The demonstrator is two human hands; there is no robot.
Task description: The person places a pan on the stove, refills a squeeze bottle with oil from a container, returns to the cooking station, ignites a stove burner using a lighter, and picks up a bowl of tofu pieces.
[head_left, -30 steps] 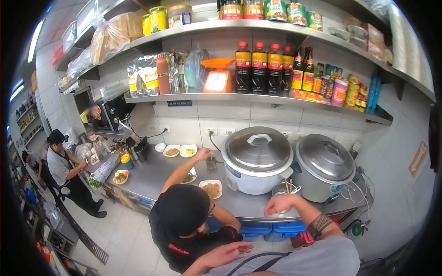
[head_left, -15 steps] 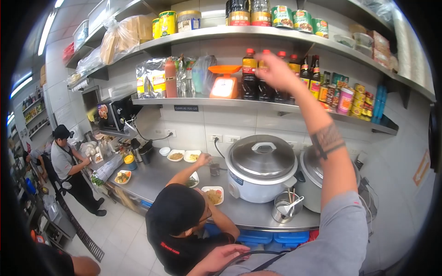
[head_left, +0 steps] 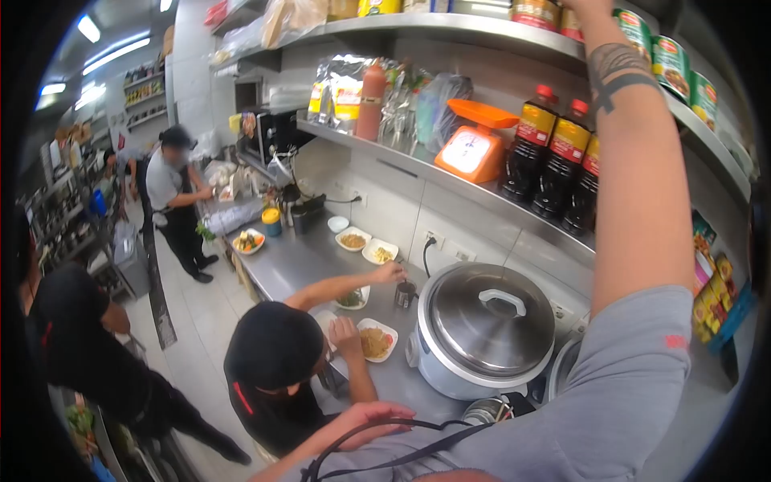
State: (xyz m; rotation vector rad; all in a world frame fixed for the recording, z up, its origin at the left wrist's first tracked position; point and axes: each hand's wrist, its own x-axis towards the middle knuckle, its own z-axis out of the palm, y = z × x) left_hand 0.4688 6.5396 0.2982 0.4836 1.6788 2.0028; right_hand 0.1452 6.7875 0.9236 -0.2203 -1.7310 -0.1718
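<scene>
My right arm reaches up to the top shelf [head_left: 450, 26]. Its hand [head_left: 589, 6] is cut off by the upper frame edge, so its fingers are hidden. Near it stand a jar with a red and gold label [head_left: 536, 12] and several green cans [head_left: 671, 66]. Low in front of my chest, my left hand [head_left: 371, 419] is open, fingers stretched out, with a black strap [head_left: 353, 438] passing by it. Below my raised arm, dark sauce bottles [head_left: 530, 145] and an orange kitchen scale [head_left: 471, 151] occupy the lower shelf.
A co-worker in a black cap [head_left: 273, 345] leans over the steel counter [head_left: 289, 269] close by my left, one hand at a small dark cup [head_left: 405, 294]. A large lidded rice cooker [head_left: 486, 329] and food dishes [head_left: 377, 341] stand there. Other people are further left.
My right hand has gone up from the sauce bottles to the top shelf. The view has shifted, with the lower shelf appearing closer. The co-worker's near hand has risen toward their head.
</scene>
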